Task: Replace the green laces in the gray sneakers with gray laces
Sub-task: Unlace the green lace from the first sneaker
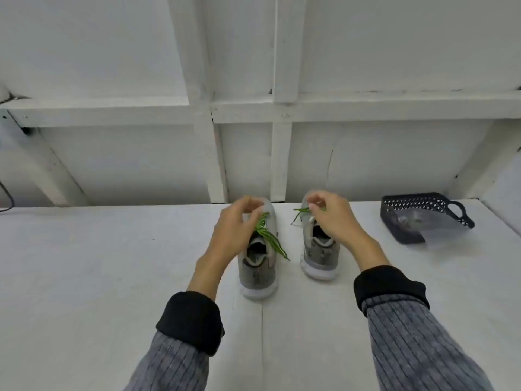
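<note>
Two gray sneakers with white soles stand side by side on the white table, heels toward me. The left sneaker (257, 273) has green laces (270, 238) trailing loose over its right side. My left hand (235, 230) hovers over its tongue with fingers curled at the lace. The right sneaker (320, 256) has a green lace (300, 211) sticking out to the left near its toe. My right hand (331, 218) covers its front and pinches that lace. Gray laces are not clearly visible.
A dark perforated basket (414, 206) with a handle sits at the back right of the table, a clear plastic bag (439, 232) spilling out of it. A white framed wall (245, 153) rises right behind the sneakers. A black cable (5, 198) shows at the far left.
</note>
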Demonstrator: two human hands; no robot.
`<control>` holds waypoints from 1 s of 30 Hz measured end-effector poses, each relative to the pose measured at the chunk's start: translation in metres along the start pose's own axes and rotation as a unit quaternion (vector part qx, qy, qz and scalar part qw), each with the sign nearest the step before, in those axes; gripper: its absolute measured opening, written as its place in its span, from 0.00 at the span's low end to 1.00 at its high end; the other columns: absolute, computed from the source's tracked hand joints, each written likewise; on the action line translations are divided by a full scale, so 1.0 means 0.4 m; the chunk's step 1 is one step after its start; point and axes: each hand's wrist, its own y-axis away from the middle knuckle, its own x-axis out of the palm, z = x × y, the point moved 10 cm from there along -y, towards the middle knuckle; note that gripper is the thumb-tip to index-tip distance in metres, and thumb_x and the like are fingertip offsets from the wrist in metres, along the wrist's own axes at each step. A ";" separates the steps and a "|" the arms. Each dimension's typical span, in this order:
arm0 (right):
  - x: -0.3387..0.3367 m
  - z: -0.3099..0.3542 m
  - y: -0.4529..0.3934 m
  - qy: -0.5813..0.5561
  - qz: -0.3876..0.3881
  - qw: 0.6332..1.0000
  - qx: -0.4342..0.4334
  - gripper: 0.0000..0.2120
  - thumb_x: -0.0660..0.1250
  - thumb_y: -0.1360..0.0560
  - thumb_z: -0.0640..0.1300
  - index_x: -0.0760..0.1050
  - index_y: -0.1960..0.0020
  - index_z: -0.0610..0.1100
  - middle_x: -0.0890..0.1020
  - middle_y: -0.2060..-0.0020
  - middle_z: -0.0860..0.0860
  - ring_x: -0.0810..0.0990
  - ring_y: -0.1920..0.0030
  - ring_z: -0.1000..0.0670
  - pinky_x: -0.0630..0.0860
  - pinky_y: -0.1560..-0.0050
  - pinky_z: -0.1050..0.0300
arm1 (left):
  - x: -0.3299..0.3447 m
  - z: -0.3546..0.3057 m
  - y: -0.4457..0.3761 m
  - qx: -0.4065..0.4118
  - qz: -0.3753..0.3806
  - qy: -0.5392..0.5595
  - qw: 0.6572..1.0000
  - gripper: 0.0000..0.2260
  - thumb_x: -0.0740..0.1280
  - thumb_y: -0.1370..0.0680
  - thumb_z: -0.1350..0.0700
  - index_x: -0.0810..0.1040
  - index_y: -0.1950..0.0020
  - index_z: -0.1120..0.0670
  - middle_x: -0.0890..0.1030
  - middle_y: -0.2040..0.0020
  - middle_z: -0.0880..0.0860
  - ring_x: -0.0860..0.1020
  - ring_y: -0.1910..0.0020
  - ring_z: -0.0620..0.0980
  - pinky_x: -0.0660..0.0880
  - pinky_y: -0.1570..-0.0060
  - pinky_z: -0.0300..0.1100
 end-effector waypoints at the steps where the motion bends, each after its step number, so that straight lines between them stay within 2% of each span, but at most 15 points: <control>1: 0.017 -0.023 0.019 0.015 -0.011 1.000 0.004 0.10 0.62 0.21 0.40 0.78 0.43 0.45 0.78 0.44 0.50 0.74 0.45 0.51 0.71 0.46 0.56 | 0.015 0.028 0.027 -0.009 -0.015 -0.001 1.000 0.05 0.66 0.19 0.52 0.79 0.44 0.47 0.80 0.46 0.44 0.77 0.45 0.42 0.73 0.46 0.40; 3: 0.037 -0.076 0.058 0.057 -0.073 0.996 0.001 0.10 0.64 0.23 0.42 0.77 0.42 0.46 0.76 0.39 0.49 0.72 0.39 0.47 0.70 0.40 0.47 | 0.039 0.093 0.082 -0.025 -0.065 -0.030 0.997 0.10 0.68 0.22 0.47 0.78 0.41 0.47 0.78 0.43 0.45 0.73 0.41 0.46 0.72 0.40 0.48; 5: 0.065 -0.120 0.112 0.083 -0.121 0.989 0.003 0.14 0.69 0.26 0.44 0.76 0.41 0.44 0.72 0.34 0.47 0.69 0.35 0.45 0.68 0.36 0.44 | 0.072 0.145 0.145 -0.045 -0.093 -0.025 0.994 0.20 0.67 0.26 0.40 0.74 0.37 0.44 0.75 0.38 0.43 0.70 0.38 0.44 0.70 0.36 0.49; 7: 0.081 -0.147 0.149 0.099 -0.165 0.981 -0.008 0.22 0.73 0.28 0.47 0.74 0.37 0.43 0.69 0.32 0.44 0.68 0.33 0.43 0.67 0.34 0.41 | 0.096 0.178 0.178 -0.067 -0.116 0.018 0.991 0.29 0.70 0.29 0.37 0.70 0.30 0.43 0.71 0.33 0.41 0.68 0.33 0.41 0.69 0.33 0.48; 9: 0.102 -0.181 0.175 0.090 -0.193 0.977 0.007 0.28 0.74 0.29 0.48 0.70 0.33 0.43 0.66 0.29 0.42 0.65 0.29 0.41 0.66 0.32 0.39 | 0.124 0.193 0.196 -0.077 -0.120 0.061 0.988 0.35 0.75 0.30 0.40 0.65 0.26 0.44 0.68 0.30 0.42 0.66 0.29 0.42 0.68 0.30 0.47; 11: 0.123 -0.206 0.195 0.075 -0.216 0.973 0.035 0.32 0.75 0.30 0.49 0.67 0.31 0.44 0.63 0.28 0.41 0.63 0.28 0.41 0.67 0.33 0.37 | 0.142 0.200 0.213 -0.076 -0.143 0.085 0.983 0.38 0.78 0.31 0.47 0.64 0.25 0.46 0.68 0.29 0.44 0.66 0.28 0.46 0.69 0.30 0.49; 13: 0.133 -0.221 0.201 0.059 -0.241 0.967 0.053 0.33 0.76 0.31 0.49 0.65 0.31 0.47 0.61 0.27 0.41 0.63 0.28 0.41 0.70 0.35 0.37 | 0.149 0.218 0.222 -0.088 -0.178 0.113 0.974 0.38 0.80 0.32 0.53 0.65 0.26 0.49 0.69 0.29 0.46 0.68 0.28 0.48 0.70 0.31 0.51; 16: 0.139 -0.232 0.195 0.026 -0.259 0.964 0.049 0.33 0.77 0.31 0.46 0.63 0.32 0.49 0.63 0.29 0.41 0.66 0.30 0.42 0.74 0.39 0.39 | 0.157 0.242 0.231 -0.112 -0.210 0.124 0.963 0.37 0.81 0.33 0.53 0.67 0.29 0.50 0.72 0.31 0.46 0.71 0.30 0.47 0.72 0.33 0.51; 18: 0.127 -0.247 0.191 0.016 -0.267 0.963 0.047 0.31 0.76 0.31 0.44 0.64 0.35 0.48 0.64 0.29 0.42 0.68 0.32 0.43 0.75 0.41 0.40 | 0.163 0.246 0.228 -0.114 -0.224 0.128 0.959 0.35 0.81 0.34 0.53 0.69 0.31 0.51 0.73 0.32 0.47 0.72 0.31 0.46 0.73 0.34 0.50; 24: -0.018 -0.327 0.156 0.010 -0.275 0.961 0.023 0.31 0.77 0.33 0.41 0.67 0.35 0.42 0.68 0.31 0.43 0.69 0.33 0.44 0.76 0.39 0.49 | 0.211 0.231 0.183 -0.117 -0.231 0.117 0.959 0.31 0.81 0.33 0.55 0.71 0.36 0.51 0.72 0.30 0.50 0.72 0.31 0.46 0.72 0.33 0.48; 30: -0.093 -0.407 0.134 0.023 -0.268 0.962 0.034 0.30 0.77 0.31 0.42 0.66 0.34 0.41 0.66 0.31 0.43 0.67 0.31 0.46 0.72 0.35 0.52 | 0.292 0.198 0.141 -0.114 -0.216 0.133 0.961 0.29 0.81 0.33 0.56 0.71 0.37 0.52 0.71 0.29 0.49 0.71 0.31 0.43 0.70 0.37 0.31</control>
